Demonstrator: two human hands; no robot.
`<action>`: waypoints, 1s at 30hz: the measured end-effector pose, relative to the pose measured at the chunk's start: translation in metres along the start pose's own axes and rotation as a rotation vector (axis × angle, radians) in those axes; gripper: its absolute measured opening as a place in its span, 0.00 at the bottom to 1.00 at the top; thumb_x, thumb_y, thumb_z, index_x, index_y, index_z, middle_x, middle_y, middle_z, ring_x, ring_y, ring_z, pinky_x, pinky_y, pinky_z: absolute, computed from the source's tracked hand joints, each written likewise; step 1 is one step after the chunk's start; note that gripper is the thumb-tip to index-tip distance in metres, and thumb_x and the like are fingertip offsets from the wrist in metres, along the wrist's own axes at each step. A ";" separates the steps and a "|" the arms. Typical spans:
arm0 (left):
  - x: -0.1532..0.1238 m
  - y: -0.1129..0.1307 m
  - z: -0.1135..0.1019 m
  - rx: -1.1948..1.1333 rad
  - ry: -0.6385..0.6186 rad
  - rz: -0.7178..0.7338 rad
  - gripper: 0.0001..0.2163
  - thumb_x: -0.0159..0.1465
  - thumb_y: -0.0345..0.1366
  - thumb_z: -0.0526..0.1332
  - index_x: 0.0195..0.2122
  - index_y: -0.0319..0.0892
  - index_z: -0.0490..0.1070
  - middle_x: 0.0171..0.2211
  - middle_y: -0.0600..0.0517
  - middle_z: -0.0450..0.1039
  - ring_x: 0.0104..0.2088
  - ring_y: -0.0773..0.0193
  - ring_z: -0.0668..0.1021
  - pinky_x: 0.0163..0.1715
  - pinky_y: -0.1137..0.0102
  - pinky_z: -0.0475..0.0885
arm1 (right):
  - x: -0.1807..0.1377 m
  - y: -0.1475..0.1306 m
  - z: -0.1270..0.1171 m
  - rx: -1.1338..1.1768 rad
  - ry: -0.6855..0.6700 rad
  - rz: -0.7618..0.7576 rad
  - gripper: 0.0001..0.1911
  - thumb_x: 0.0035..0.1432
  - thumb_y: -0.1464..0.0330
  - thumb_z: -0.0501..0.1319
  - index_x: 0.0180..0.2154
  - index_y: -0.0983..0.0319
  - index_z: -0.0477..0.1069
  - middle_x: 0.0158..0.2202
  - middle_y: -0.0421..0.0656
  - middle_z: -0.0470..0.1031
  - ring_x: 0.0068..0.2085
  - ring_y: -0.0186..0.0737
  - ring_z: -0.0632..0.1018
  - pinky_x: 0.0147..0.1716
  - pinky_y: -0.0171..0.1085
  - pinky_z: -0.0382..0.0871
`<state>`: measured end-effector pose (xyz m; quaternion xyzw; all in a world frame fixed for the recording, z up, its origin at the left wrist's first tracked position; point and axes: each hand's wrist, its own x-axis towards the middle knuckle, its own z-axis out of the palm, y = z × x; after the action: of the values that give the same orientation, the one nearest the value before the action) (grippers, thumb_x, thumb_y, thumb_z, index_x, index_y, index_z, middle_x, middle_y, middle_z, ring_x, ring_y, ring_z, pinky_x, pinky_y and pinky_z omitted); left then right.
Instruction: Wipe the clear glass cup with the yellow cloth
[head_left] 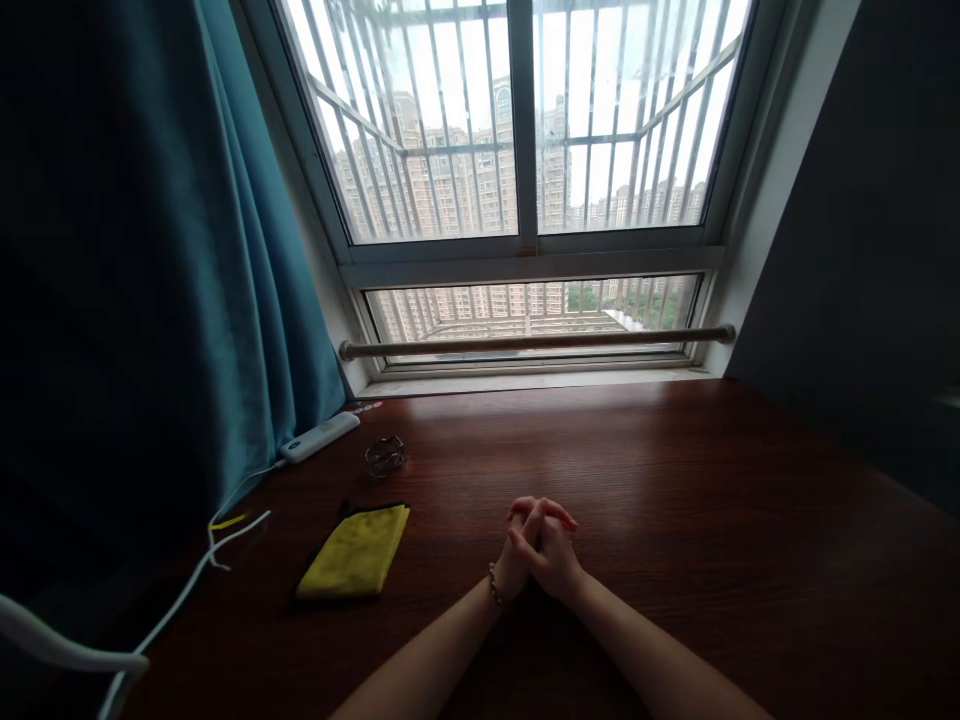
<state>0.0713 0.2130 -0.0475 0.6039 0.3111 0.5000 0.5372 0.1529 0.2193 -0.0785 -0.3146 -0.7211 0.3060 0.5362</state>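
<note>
My left hand [514, 565] and my right hand [556, 560] are clasped together with their fingers interlaced. Both rest at the middle of the dark reddish-brown wooden table [637, 480]. A beaded bracelet [494, 585] circles my left wrist. No object shows between the palms, though their inner sides are hidden. Left of my hands lies a folded yellow cloth [356, 555] with a dark edge, apart from them. Beyond the cloth sits a small round, dark, shiny thing [385, 456], perhaps of glass or wire; its kind I cannot make out.
A white power strip [321, 437] lies by the blue curtain [262, 300] on the left. White cables [180, 600] run along the left side. At the back, a metal rail [540, 343] crosses the barred window [525, 255]. A dark wall [862, 280] stands at the right.
</note>
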 end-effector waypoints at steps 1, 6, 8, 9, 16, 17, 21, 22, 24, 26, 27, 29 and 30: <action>0.000 0.000 0.000 0.000 0.004 0.002 0.21 0.66 0.47 0.46 0.32 0.37 0.71 0.30 0.47 0.68 0.35 0.59 0.71 0.38 0.68 0.68 | 0.000 0.000 0.000 -0.001 -0.001 0.002 0.13 0.56 0.67 0.57 0.44 0.62 0.63 0.37 0.45 0.69 0.39 0.43 0.72 0.39 0.39 0.67; 0.001 -0.005 0.000 -0.006 0.023 0.042 0.22 0.67 0.46 0.45 0.31 0.37 0.71 0.29 0.47 0.68 0.34 0.60 0.72 0.37 0.68 0.67 | 0.001 0.000 0.000 0.006 -0.003 0.007 0.12 0.56 0.67 0.57 0.44 0.61 0.63 0.37 0.44 0.69 0.39 0.42 0.72 0.39 0.39 0.67; 0.000 -0.007 0.000 -0.006 0.024 0.036 0.21 0.67 0.46 0.46 0.31 0.36 0.71 0.30 0.47 0.69 0.34 0.60 0.72 0.38 0.68 0.67 | 0.001 -0.001 0.000 0.006 -0.002 0.003 0.12 0.56 0.68 0.57 0.44 0.61 0.63 0.37 0.44 0.69 0.39 0.41 0.72 0.39 0.39 0.67; 0.000 -0.008 -0.001 -0.009 0.019 0.025 0.21 0.67 0.46 0.46 0.31 0.36 0.71 0.30 0.47 0.69 0.34 0.60 0.72 0.37 0.68 0.68 | 0.001 -0.002 0.000 0.002 -0.003 -0.001 0.12 0.56 0.68 0.57 0.44 0.61 0.63 0.37 0.44 0.69 0.39 0.41 0.72 0.39 0.39 0.67; -0.004 0.003 0.003 -0.034 -0.004 -0.019 0.20 0.65 0.48 0.46 0.33 0.37 0.70 0.32 0.46 0.69 0.34 0.59 0.73 0.37 0.67 0.70 | 0.000 -0.006 -0.002 -0.022 -0.019 -0.010 0.14 0.55 0.67 0.57 0.45 0.61 0.63 0.37 0.44 0.69 0.38 0.41 0.72 0.38 0.38 0.67; -0.004 0.005 0.003 -0.020 0.000 -0.015 0.20 0.65 0.48 0.46 0.33 0.37 0.70 0.32 0.46 0.69 0.33 0.60 0.73 0.35 0.67 0.70 | 0.000 -0.007 -0.002 -0.024 -0.021 -0.007 0.14 0.55 0.67 0.57 0.45 0.61 0.63 0.37 0.44 0.69 0.38 0.42 0.72 0.39 0.39 0.67; -0.004 0.004 0.001 0.068 0.011 0.025 0.21 0.65 0.48 0.45 0.33 0.40 0.71 0.29 0.48 0.68 0.34 0.60 0.72 0.37 0.66 0.70 | 0.000 -0.009 -0.002 -0.048 -0.014 0.018 0.16 0.55 0.66 0.57 0.45 0.63 0.64 0.38 0.45 0.70 0.40 0.43 0.72 0.40 0.39 0.67; -0.004 0.003 0.000 0.079 0.008 0.020 0.20 0.65 0.49 0.45 0.34 0.41 0.71 0.29 0.49 0.68 0.34 0.59 0.72 0.38 0.66 0.70 | 0.000 -0.010 -0.002 -0.052 -0.004 0.024 0.15 0.54 0.66 0.57 0.45 0.63 0.64 0.38 0.45 0.70 0.40 0.43 0.72 0.40 0.39 0.67; -0.004 0.002 -0.001 0.085 -0.001 -0.007 0.20 0.65 0.49 0.45 0.36 0.43 0.72 0.26 0.49 0.67 0.34 0.58 0.72 0.36 0.66 0.70 | 0.000 -0.011 -0.001 -0.057 0.013 0.035 0.15 0.54 0.67 0.57 0.44 0.63 0.65 0.38 0.45 0.70 0.39 0.43 0.72 0.40 0.39 0.66; -0.004 0.004 0.000 0.103 -0.020 -0.025 0.20 0.63 0.51 0.48 0.37 0.44 0.73 0.24 0.49 0.67 0.33 0.57 0.72 0.33 0.66 0.70 | 0.000 -0.012 0.000 -0.058 0.024 0.049 0.14 0.53 0.67 0.58 0.43 0.63 0.65 0.37 0.44 0.70 0.39 0.43 0.72 0.40 0.39 0.66; -0.005 0.006 0.000 0.114 -0.029 -0.019 0.19 0.62 0.51 0.49 0.37 0.44 0.73 0.23 0.48 0.67 0.32 0.56 0.72 0.32 0.66 0.71 | 0.000 -0.012 0.000 -0.056 0.024 0.056 0.15 0.53 0.67 0.58 0.43 0.63 0.65 0.37 0.44 0.70 0.39 0.43 0.72 0.40 0.39 0.66; -0.005 0.012 0.002 0.127 -0.045 -0.003 0.19 0.61 0.51 0.51 0.37 0.44 0.74 0.23 0.47 0.66 0.31 0.55 0.72 0.32 0.65 0.71 | -0.001 -0.013 0.002 -0.049 0.027 0.066 0.15 0.54 0.67 0.57 0.44 0.63 0.64 0.38 0.45 0.69 0.40 0.43 0.72 0.40 0.39 0.66; -0.006 0.015 0.002 0.119 -0.055 -0.004 0.19 0.61 0.51 0.50 0.38 0.44 0.74 0.23 0.47 0.67 0.32 0.54 0.72 0.32 0.65 0.71 | -0.001 -0.013 0.002 -0.045 0.028 0.068 0.15 0.54 0.67 0.57 0.44 0.63 0.64 0.38 0.45 0.69 0.40 0.43 0.72 0.40 0.39 0.66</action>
<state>0.0695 0.2035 -0.0350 0.6477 0.3267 0.4628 0.5095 0.1498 0.2106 -0.0696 -0.3552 -0.7090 0.3032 0.5284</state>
